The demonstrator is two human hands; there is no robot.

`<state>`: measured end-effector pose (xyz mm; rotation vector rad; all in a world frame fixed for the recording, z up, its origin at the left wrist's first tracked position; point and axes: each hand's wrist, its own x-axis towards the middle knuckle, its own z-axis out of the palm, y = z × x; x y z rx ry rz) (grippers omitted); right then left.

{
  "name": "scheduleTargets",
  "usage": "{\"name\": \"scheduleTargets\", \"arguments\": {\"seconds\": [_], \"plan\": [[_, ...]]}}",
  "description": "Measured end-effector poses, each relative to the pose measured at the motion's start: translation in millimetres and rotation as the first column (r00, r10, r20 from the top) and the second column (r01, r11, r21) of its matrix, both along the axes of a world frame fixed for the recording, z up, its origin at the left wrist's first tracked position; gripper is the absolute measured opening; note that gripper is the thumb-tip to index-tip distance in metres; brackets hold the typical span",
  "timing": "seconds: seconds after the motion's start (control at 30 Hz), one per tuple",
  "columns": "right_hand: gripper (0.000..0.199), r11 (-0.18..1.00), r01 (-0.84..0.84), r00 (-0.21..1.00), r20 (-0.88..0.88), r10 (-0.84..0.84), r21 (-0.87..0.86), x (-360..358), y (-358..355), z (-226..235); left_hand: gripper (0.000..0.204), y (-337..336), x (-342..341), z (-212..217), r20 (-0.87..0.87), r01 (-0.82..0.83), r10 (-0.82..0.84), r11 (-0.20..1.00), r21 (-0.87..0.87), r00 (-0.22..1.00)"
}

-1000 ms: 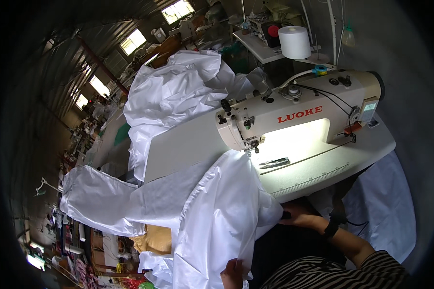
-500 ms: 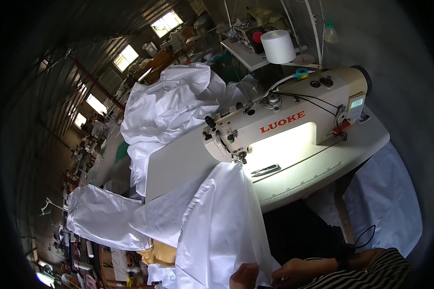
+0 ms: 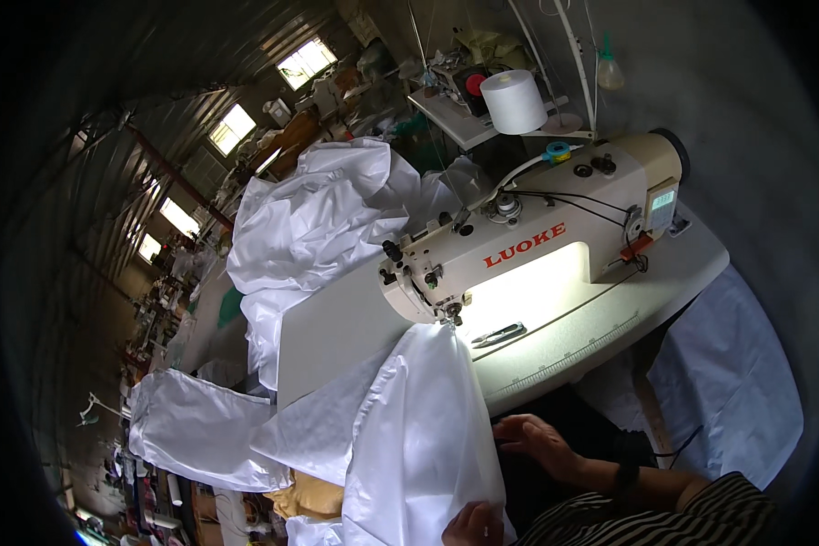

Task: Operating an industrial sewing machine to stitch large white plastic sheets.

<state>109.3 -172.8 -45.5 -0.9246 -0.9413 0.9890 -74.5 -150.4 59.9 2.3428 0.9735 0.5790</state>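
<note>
Well, left hand (image 3: 474, 525): curled against the cloth (image 3: 419, 446); I can't tell its grip.
Right hand (image 3: 544, 448): released, fingers half-bent, beside cloth.
Snips (image 3: 499, 336): beyond my right hand.

Head-worn fisheye, looking down from close on white fabric (image 3: 423, 446), sewing machine (image 3: 541, 227).

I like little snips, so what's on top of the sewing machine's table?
On the table are the sewing machine, small snips and white cloth hanging over its front edge. The cloth hides part of the tabletop, so I can't tell what's under there.
</note>
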Motion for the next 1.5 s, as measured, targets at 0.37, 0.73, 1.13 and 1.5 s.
{"name": "scheduleTargets", "arguments": {"seconds": [0.37,0.73,1.13,1.5], "plan": [[0.057,0.872,0.300,0.727,0.684,0.053,-0.386,38.4,67.3,60.0,0.010,29.1,16.8,-12.0,-0.234,0.397,-0.415,0.910,-0.122,0.879],[0.052,0.846,0.418,0.280,0.933,0.228,-0.332,2.4,91.0,33.5,0.015,64.0,29.9,-9.7,-0.224,0.421,-0.434,0.901,-0.103,0.873],[0.044,0.850,0.478,0.209,0.969,0.134,-0.220,32.7,153.1,28.3,0.018,134.7,72.6,-28.4,-0.307,0.313,-0.251,0.934,0.173,0.918],[0.015,0.841,0.528,0.127,0.969,-0.214,0.117,85.2,167.3,35.1,0.030,125.7,57.1,-54.5,0.135,-0.192,0.169,0.964,0.184,0.976]]}}
